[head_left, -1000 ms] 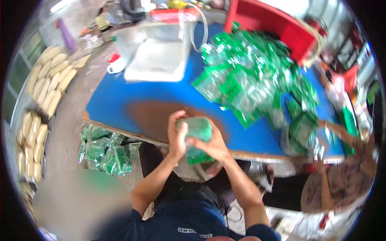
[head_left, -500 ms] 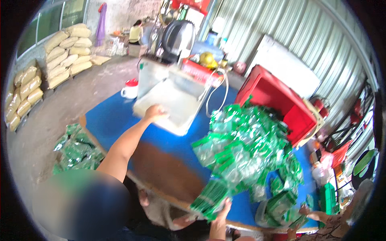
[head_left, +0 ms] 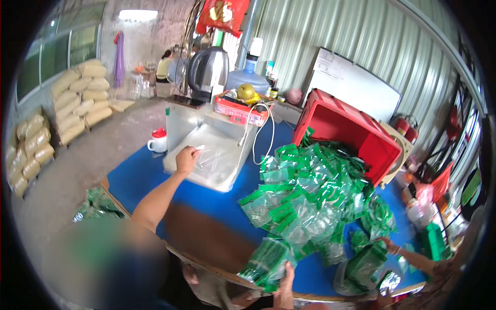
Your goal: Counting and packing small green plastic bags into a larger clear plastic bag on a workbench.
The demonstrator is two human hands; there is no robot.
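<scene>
My left hand point(head_left: 187, 159) is over the open front of a whitish, shallow-fronted box point(head_left: 219, 184), its fingers pinched together. Thin clear plastic pieces point(head_left: 211, 157) lie in that box beside the fingertips; whether the pinch holds one is too fine to tell. At the table's near edge my right hand point(head_left: 284, 281) grips a stack of green-and-clear plastic bags point(head_left: 266, 262), thumb on top. Just beyond it spreads a large heap of similar bags point(head_left: 310, 206), spilling from a red crate point(head_left: 351, 116) tipped on its side.
A co-worker's hand point(head_left: 388, 245) handles green bags above a clear tub point(head_left: 342, 281) at the right. Behind the box stand an electric kettle point(head_left: 209, 72) and a red tray point(head_left: 237, 108). A white cord point(head_left: 271, 132) hangs there. A red-lidded mug point(head_left: 158, 140) sits left.
The whole view has shifted. My left hand has moved slightly left and away over the box, fingers now pinched. My right hand keeps its bags, tilted differently. The co-worker's hand has moved away from me.
</scene>
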